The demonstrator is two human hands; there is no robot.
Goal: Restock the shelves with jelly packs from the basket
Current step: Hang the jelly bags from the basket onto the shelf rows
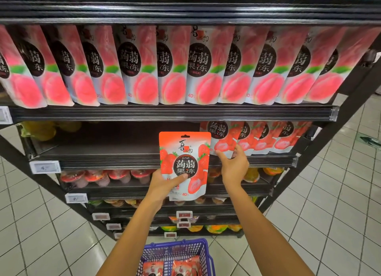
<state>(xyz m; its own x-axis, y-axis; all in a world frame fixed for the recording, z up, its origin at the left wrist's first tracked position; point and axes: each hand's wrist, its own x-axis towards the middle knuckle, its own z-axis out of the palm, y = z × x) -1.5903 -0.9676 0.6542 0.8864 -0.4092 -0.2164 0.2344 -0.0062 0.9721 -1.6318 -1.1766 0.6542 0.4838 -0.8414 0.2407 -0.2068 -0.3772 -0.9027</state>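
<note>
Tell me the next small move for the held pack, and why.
Probably stand the strawberry pack in the left hand on the shelf, just left of the end pack the right hand grips: that stretch is bare, and the designs match.

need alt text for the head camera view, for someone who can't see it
The left hand holds up a strawberry jelly pack before a half-empty shelf, while the right hand pinches the bottom of a shelved pack. A blue basket with more packs sits below.
</note>
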